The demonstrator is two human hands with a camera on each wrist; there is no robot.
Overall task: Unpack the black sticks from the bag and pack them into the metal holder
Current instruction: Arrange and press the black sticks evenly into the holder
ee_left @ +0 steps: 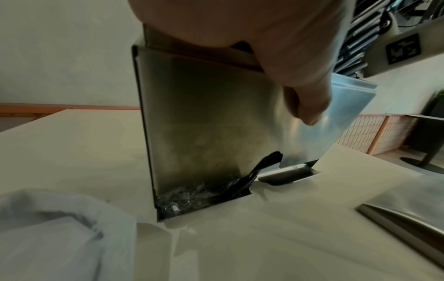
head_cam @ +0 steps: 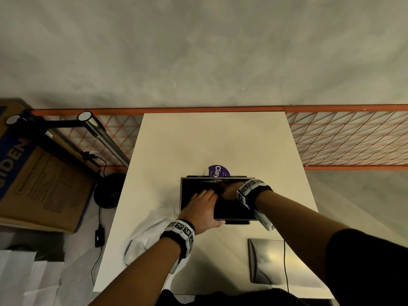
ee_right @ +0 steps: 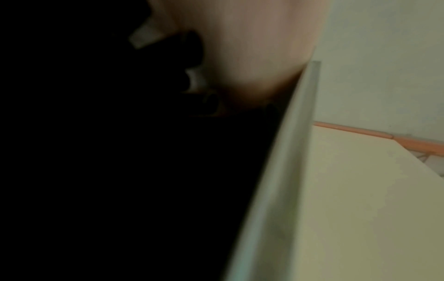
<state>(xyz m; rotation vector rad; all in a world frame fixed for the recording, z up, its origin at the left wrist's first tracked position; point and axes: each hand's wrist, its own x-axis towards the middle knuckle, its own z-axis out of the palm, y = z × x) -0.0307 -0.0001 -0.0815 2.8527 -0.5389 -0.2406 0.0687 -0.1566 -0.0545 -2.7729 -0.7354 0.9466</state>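
Note:
The open-topped metal holder (head_cam: 183, 195) stands mid-table. My left hand (head_cam: 198, 208) grips its near-left rim, fingers inside. The thumb (ee_left: 310, 106) presses the outer wall of the holder (ee_left: 204, 123). My right hand (head_cam: 229, 189) reaches in from the right and holds black sticks (head_cam: 215, 190). The right wrist view is mostly dark: round stick ends (ee_right: 195, 79) lie against the palm (ee_right: 252, 47), beside the holder's edge (ee_right: 288, 152). Through the bottom opening I see black sticks (ee_left: 259, 171) and crinkled clear plastic (ee_left: 187, 197). The purple-labelled bag (head_cam: 218, 171) lies just behind the holder.
A flat metal plate (head_cam: 265, 261) lies at the near right of the cream table (head_cam: 209, 140). White wrapping (head_cam: 145, 235) sits at the table's left edge. Off the table to the left are a desk lamp (head_cam: 101, 133) and a cardboard box (head_cam: 44, 184). An orange mesh rail (head_cam: 353, 138) runs behind.

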